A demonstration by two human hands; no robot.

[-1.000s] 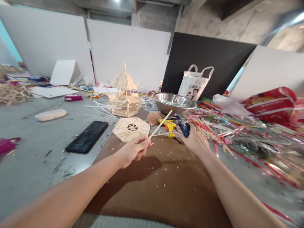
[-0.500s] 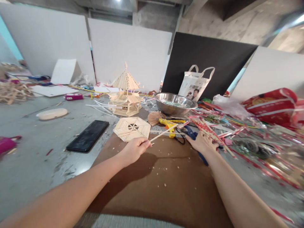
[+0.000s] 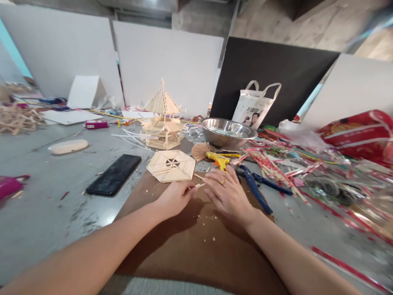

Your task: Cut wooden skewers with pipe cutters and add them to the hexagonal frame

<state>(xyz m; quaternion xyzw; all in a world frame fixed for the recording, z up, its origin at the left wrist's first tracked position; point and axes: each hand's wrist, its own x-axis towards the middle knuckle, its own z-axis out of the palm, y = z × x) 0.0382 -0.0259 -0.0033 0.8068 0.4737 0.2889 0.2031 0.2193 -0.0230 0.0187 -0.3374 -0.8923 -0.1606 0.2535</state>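
**Stick pinched at frame centre, right hand flat beside it**

Item: a thin pale wooden stick (image 3: 199, 186), just below the centre of the frame, over the upper edge of the brown cardboard sheet (image 3: 196, 246). Only a short end shows; the rest is hidden in the grip.

Handling, as judged: very light, stiff but easily snapped, and dry enough not to slip. It is best held near one end with a light pinch and no bending load.

Left hand (image 3: 175, 197): the forearm enters from the lower left. The fingers are curled together and clamped on the stick.

Right hand (image 3: 227, 193): palm down on the cardboard, fingers extended and slightly apart, holding nothing. The fingertips lie just beside the stick's end.

Surroundings: a hexagonal panel of pale wooden sticks (image 3: 171, 165) lies just above, and blue-handled pliers (image 3: 256, 189) lie to the right.
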